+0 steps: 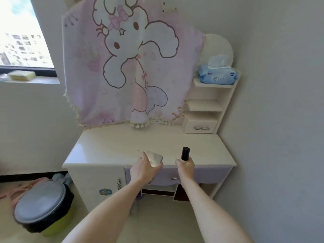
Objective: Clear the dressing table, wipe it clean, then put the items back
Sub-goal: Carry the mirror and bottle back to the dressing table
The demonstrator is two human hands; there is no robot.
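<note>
The cream dressing table (108, 146) stands against the wall, its top bare. My left hand (142, 170) grips a flat, shiny, squarish compact case (154, 159) over the table's front edge. My right hand (186, 165) is curled round a small bottle with a tall black cap (185, 153), held upright near the front edge, right of the case. Both objects sit in my hands, just above the tabletop.
A pink cartoon-print cloth (126, 67) covers the mirror. A side shelf unit (208, 106) with a small drawer holds a blue wet-wipe pack (218, 75). A grey-lidded bin (40, 199) stands on the floor at left. A yellow sponge (22, 75) lies on the window sill.
</note>
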